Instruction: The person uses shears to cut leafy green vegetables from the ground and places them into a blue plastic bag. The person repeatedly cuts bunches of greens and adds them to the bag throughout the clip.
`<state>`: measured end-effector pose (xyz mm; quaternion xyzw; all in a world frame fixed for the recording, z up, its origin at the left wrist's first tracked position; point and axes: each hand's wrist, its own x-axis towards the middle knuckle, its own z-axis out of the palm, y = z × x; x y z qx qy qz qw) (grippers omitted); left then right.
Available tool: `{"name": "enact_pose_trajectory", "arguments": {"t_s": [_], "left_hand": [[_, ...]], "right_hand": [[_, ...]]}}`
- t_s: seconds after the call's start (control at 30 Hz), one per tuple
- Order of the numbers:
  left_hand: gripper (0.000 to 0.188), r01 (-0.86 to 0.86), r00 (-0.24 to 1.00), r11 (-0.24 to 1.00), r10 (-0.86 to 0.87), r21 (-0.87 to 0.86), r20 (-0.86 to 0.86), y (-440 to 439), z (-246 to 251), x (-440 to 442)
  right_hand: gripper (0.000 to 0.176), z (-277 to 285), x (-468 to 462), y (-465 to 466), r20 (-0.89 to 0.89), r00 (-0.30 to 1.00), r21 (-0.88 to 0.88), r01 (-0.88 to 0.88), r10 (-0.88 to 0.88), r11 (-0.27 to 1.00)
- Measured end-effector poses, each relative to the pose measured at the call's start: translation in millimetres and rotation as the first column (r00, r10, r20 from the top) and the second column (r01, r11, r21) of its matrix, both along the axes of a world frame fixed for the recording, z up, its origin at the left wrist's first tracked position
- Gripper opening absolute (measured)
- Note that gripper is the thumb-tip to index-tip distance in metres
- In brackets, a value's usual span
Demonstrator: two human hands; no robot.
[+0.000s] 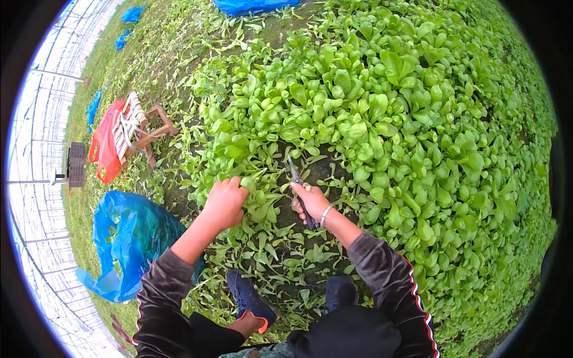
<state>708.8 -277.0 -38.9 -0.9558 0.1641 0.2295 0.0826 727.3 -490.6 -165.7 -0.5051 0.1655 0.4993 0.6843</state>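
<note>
My left hand (226, 203) is curled at the edge of a clump of leafy greens (259, 197), with bright leaves at its fingertips. Its palm side is hidden, but the fingers appear closed on the greens. A cutting tool with a narrow metal blade (294, 169) and dark handles, probably scissors, is gripped in my right hand (312, 203). The blade points away from me over a patch of bare dark soil (286, 219). Dense, uncut-looking greens (358, 112) rise just beyond and to the right of the blade.
A blue plastic bag (130, 241) holding greens stands at my left. Past it are a small wooden stool (138, 129) and a red plastic bag (107, 143). More blue plastic (253, 5) lies at the far edge. My shoes (248, 295) stand among loose leaves.
</note>
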Motion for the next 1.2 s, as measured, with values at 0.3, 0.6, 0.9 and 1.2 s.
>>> {"name": "enact_pose_trajectory", "arguments": {"t_s": [0.3,0.6,0.9,1.2], "left_hand": [[0.069,-0.088,0.985,0.993,0.076,-0.073,-0.158,11.1,-7.7,24.5],[0.053,-0.193,0.955,0.98,0.2,0.053,-0.22,7.3,-18.4,62.7],[0.053,-0.107,0.992,0.994,0.106,0.009,0.066,1.4,-1.1,53.3],[0.046,-0.432,0.902,0.902,0.432,0.006,0.002,24.8,-15.7,46.1]], "right_hand": [[0.058,-12.1,11.7,14.5,-0.132,0.927,0.178,-0.326,0.351,0.928],[0.05,-12.2,23.5,42.1,0.02,0.991,0.097,-0.136,0.134,0.986],[0.056,-21.6,50.1,56.8,-0.153,0.938,0.193,-0.281,0.312,0.94],[0.04,-8.6,52.7,53.4,0.025,0.973,0.102,-0.23,0.229,0.968]]}}
